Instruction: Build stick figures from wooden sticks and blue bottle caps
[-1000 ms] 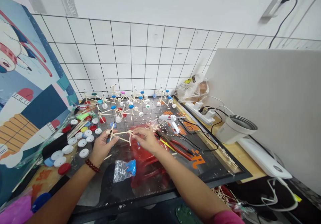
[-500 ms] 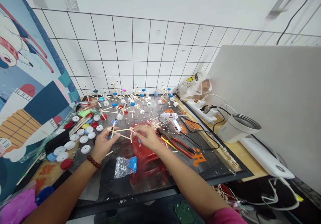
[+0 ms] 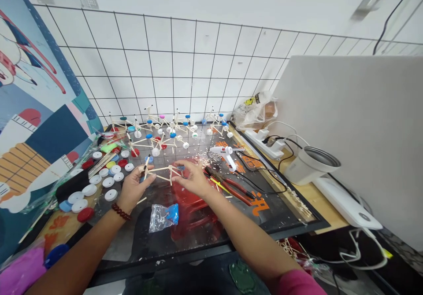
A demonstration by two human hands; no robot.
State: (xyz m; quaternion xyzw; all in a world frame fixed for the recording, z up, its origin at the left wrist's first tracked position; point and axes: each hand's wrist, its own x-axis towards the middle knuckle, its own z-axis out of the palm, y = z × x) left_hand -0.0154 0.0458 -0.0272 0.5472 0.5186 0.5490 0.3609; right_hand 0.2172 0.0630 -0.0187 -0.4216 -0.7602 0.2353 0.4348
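A small frame of thin wooden sticks [image 3: 159, 170] is held up over the dark tabletop between my two hands. My left hand [image 3: 132, 188], with a dark red bead bracelet at the wrist, pinches its left end, where a black-tipped stick points up. My right hand [image 3: 193, 178] has thumb and fingers around the right end. A bit of blue shows beside the fingers of each hand; what it is I cannot make out. Behind stand several stick models [image 3: 172, 130] with bottle-cap wheels. Below the hands lies a clear zip bag [image 3: 157, 219] with something blue in it.
Loose bottle caps [image 3: 108, 182] spread on the left. To the right are a white glue gun [image 3: 224, 154], red-handled pliers [image 3: 236, 189], wood scraps, a power strip [image 3: 264, 143] with cables and a white canister [image 3: 306, 167]. A tall white panel [image 3: 346, 123] bounds the right side.
My right hand's thumb and fingers have gone from a close pinch near the frame's upper joint to a wider hold around its right end. My left hand keeps its pinch.
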